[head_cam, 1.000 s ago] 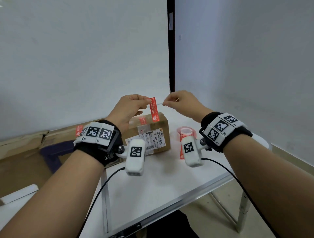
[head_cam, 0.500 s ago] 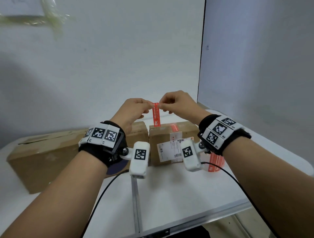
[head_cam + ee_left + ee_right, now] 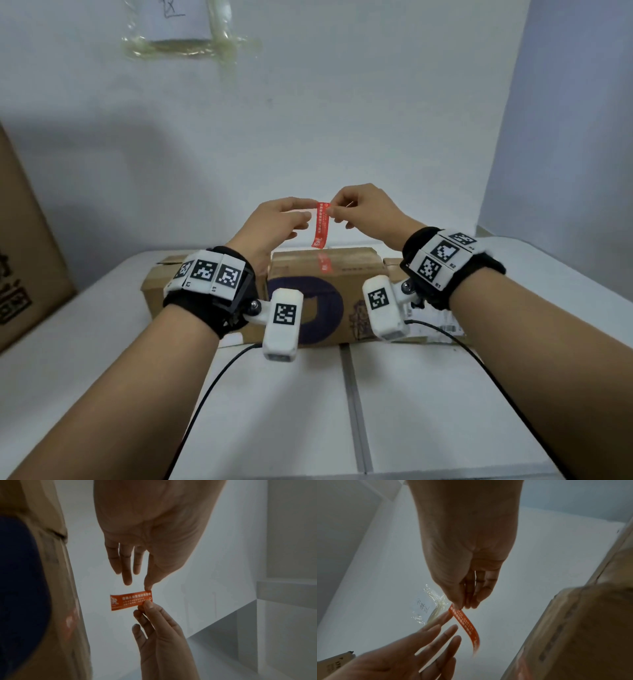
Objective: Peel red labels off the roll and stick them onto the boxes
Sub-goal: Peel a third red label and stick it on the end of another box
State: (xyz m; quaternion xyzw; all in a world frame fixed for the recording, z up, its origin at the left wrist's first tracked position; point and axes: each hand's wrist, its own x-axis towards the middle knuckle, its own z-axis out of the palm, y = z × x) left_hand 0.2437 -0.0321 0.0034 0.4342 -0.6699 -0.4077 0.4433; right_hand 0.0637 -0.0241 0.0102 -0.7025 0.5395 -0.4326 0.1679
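The label (image 3: 320, 224) has passed from the left hand (image 3: 274, 222) to the right hand (image 3: 364, 212), so it seems ready for sticking. The right thumb and forefinger pinch its top end; it hangs above the middle box (image 3: 325, 274). Left fingers (image 3: 443, 632) are spread, apparently just clear of it.

My left hand (image 3: 154, 524) is reaching in from twelve o'clock, fingers straight, and its thumb tip is touching the upper right corner of the red label (image 3: 131, 600). My right hand (image 3: 161, 639) is coming up from six o'clock and pinching the label's right end. A cardboard box (image 3: 56, 615) is filling the nine o'clock side.
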